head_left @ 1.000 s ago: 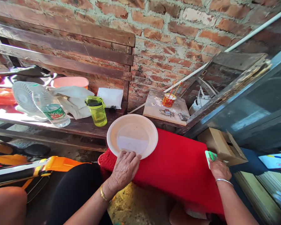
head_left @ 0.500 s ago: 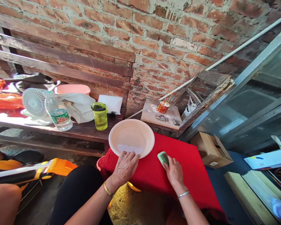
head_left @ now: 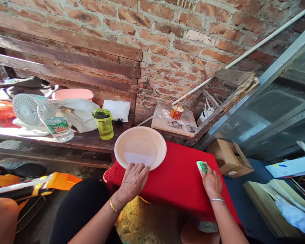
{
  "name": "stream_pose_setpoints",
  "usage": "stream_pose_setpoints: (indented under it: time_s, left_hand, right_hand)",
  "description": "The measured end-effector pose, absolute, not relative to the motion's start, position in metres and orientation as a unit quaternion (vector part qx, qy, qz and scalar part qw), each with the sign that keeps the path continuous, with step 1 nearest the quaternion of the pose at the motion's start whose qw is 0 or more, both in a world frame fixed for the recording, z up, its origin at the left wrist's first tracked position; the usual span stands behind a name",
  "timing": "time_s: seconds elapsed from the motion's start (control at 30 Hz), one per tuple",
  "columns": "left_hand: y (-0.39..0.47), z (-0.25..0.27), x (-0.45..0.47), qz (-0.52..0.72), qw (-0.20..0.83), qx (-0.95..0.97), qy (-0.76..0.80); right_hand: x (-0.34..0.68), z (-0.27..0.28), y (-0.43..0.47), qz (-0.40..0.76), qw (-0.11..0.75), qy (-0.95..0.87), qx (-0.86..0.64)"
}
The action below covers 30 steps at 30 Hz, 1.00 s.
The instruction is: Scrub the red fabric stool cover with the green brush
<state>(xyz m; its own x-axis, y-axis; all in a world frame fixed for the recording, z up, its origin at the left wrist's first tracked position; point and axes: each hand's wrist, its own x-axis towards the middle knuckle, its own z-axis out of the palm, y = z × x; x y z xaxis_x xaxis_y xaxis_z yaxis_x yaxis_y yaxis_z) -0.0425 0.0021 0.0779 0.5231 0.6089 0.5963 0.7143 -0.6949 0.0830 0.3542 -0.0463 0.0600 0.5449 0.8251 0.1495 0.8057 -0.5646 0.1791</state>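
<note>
A cream plastic basin [head_left: 139,139] stands at the left end of a red-covered table [head_left: 178,176]. Inside, near its front, lies a pale whitish patch; whether it is water or something else I cannot tell. My left hand [head_left: 134,181] is closed on the basin's near rim, its fingers curled over the edge. Toward the table's right side, my right hand [head_left: 212,183] is closed round a small scrubbing brush [head_left: 202,167] with green bristles and a pale body. The bristles show on the side facing up, and my fingers cover part of the brush.
On the wooden bench [head_left: 88,139] at left are a green cup [head_left: 105,127], a plastic bottle [head_left: 58,127], a white fan [head_left: 27,110] and a pink basin [head_left: 73,94]. A small board [head_left: 159,122] holds a red tin [head_left: 176,112] and padlocks. A cardboard box [head_left: 230,159] is at right.
My right hand has moved to the right across the red cloth with the brush in it, away from the basin. My left hand stays on the basin's rim. The view has shifted slightly.
</note>
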Motion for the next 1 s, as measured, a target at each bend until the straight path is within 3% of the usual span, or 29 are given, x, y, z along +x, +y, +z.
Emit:
stream_pose_setpoints:
  time_s: [0.47,0.73,0.87,1.0]
  left_hand:
    - [0.004,0.073,-0.041,-0.302,0.089,-0.868,-0.385]
    - [0.004,0.072,-0.041,-0.298,0.09,-0.867,-0.389]
    - [0.004,0.072,-0.042,-0.293,0.086,-0.869,-0.39]
    - [0.004,0.076,-0.042,-0.286,0.089,-0.871,-0.389]
  right_hand:
    - [0.426,0.04,-0.147,0.134,0.021,0.398,0.907]
    - [0.287,0.02,-0.117,0.176,-0.112,0.644,0.736]
    - [0.213,0.012,-0.103,0.175,-0.123,0.715,0.665]
    - [0.209,0.015,-0.096,0.18,-0.097,0.712,0.671]
